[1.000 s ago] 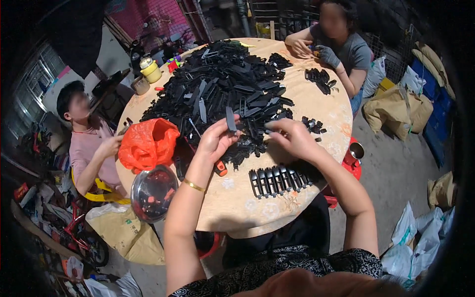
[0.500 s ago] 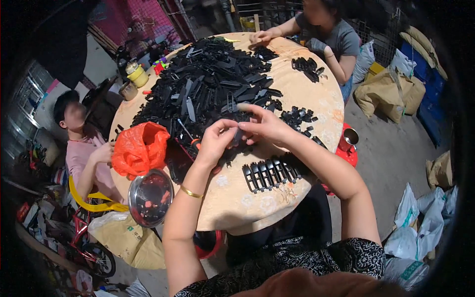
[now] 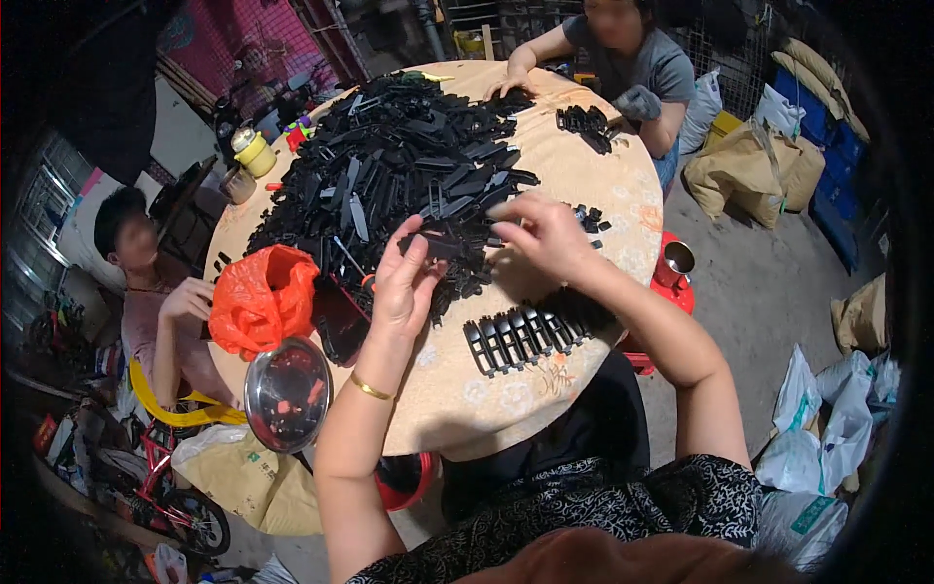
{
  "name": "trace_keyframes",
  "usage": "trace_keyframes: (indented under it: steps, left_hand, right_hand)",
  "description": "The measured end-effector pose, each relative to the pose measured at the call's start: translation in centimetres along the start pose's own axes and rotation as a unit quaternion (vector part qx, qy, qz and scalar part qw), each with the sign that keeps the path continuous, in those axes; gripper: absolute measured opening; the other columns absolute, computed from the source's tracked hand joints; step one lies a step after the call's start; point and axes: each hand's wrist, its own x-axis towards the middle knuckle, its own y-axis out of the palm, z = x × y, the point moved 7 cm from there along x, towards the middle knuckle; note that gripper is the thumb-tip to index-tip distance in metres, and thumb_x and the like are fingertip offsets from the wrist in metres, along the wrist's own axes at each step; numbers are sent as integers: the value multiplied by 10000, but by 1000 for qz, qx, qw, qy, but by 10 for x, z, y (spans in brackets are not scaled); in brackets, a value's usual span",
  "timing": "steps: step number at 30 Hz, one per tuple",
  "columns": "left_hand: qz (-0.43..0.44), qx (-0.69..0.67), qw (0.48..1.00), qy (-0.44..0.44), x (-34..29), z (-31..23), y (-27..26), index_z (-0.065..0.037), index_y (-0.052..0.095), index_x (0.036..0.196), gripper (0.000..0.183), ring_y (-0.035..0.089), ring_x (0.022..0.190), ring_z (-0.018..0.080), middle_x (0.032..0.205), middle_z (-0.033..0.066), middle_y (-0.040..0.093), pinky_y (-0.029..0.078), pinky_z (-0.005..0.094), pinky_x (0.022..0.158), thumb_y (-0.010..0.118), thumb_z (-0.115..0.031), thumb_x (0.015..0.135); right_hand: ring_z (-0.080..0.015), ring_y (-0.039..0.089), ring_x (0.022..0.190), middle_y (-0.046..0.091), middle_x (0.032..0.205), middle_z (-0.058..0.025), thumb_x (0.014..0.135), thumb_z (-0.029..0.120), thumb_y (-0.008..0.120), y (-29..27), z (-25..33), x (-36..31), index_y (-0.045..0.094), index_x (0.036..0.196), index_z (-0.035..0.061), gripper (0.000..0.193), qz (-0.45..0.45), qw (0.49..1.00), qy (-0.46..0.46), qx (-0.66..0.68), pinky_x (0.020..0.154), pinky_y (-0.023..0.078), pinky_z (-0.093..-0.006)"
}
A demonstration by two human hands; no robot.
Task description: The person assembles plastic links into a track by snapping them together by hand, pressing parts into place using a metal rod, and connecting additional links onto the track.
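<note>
A large heap of black plastic parts (image 3: 389,165) covers much of the round, cloth-covered table (image 3: 438,419). At the heap's near edge, my left hand (image 3: 399,287), palm turned up, holds a dark plastic part (image 3: 438,246) between thumb and fingers. Just to its right is my right hand (image 3: 553,238), apart from the left, its thumb and forefinger drawn close together. Anything pinched there is too small to make out. Assembled black frames (image 3: 525,339) lie side by side in a row nearer to me. Beyond my right hand sit small black pieces (image 3: 591,218).
An orange-red plastic bag (image 3: 261,302) and a shiny metal bowl (image 3: 287,394) are at the table's left edge. A seated person's hand (image 3: 190,304) is beside the bag. Across the table, another person's hand (image 3: 514,80) touches black parts. A red stool (image 3: 671,292) stands at right.
My hands were together over a small piece; now they have moved apart. The left has turned palm up with the dark part, and the right has shifted right.
</note>
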Motion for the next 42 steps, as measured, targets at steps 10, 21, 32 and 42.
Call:
trace_keyframes:
  steps: [10,21,32,42]
  left_hand:
    - [61,89,991,-74,-1,15,12,-24,310,1306,478,557,765,179,1026,128,545,481,296,599,494,-96,871]
    - [76,-20,983,-164,-7,39,14,-13,401,1268,370,586,704,178,906,97,575,491,271,554,424,-135,920]
    - [22,86,987,-134,-4,28,0,-13,468,1123,300,635,703,201,958,125,586,535,250,561,514,-204,896]
    - [121,98,977,-143,-17,27,33,46,445,1178,401,632,855,208,1013,173,586,533,224,678,523,-227,894]
  right_hand:
    - [-305,615,631,603,684,-163,658,100,572,24,-45,-35,612,623,9,105,170,921,-27,-350,561,504,-389]
    - [-244,633,644,618,683,-134,693,95,562,39,-37,-33,634,708,42,91,185,885,-67,-422,551,504,-335]
    - [-251,629,686,623,732,-161,712,39,594,4,-27,-8,640,872,16,168,84,993,26,-80,629,493,-330]
    - [-157,600,733,622,847,-119,806,-6,517,9,15,-14,588,1062,2,266,88,994,-3,63,665,486,-249]
